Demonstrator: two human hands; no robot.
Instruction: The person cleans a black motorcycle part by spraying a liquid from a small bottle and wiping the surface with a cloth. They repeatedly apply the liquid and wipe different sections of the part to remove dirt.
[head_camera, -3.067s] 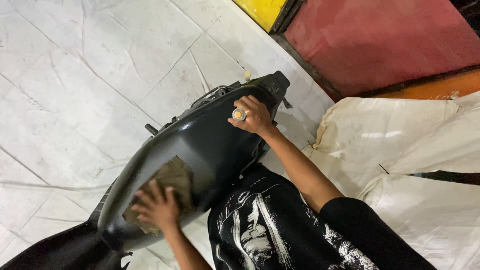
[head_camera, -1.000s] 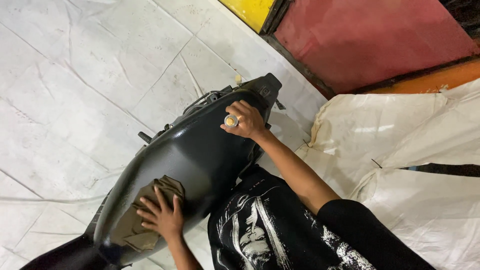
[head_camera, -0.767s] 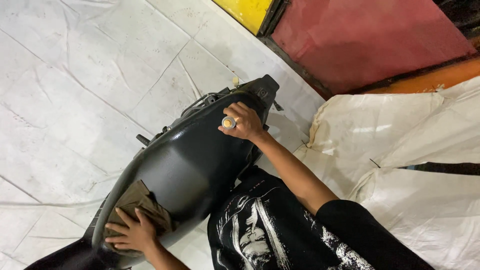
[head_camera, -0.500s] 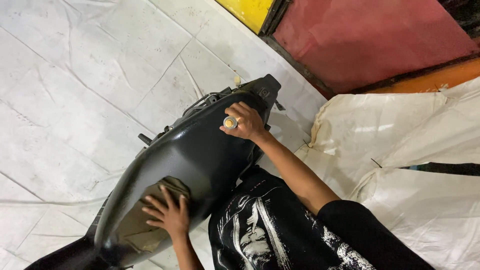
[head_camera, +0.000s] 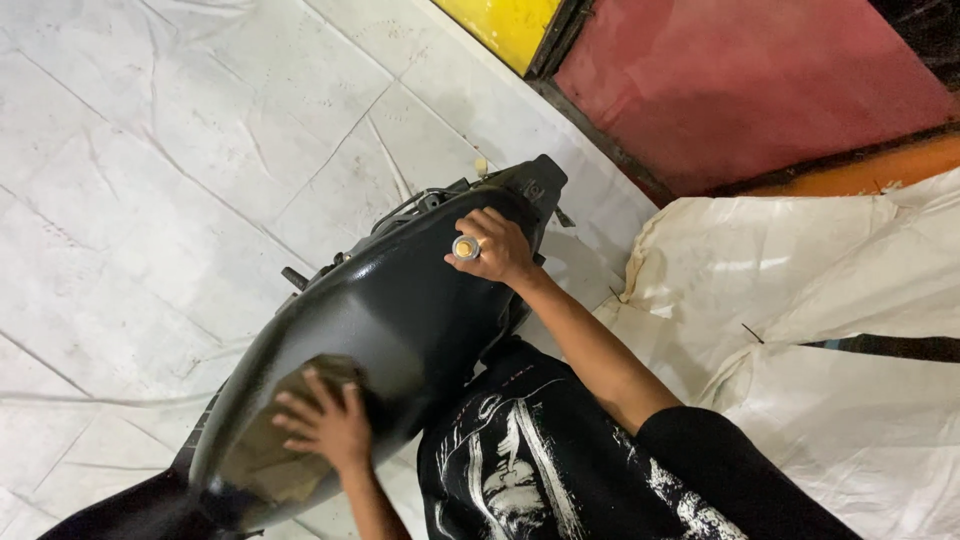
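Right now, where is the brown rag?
In the head view, the brown rag lies low on the left, on the black motorbike seat, pressed under the left hand.

Cloth (head_camera: 300, 400) on panel (head_camera: 400, 310), sheet (head_camera: 800, 300) right, probably touching.

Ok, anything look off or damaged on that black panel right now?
Nothing stands out. The black panel looks whole and evenly matte. The left hand presses a brown sanding sheet flat on it, and the right hand steadies the far end.
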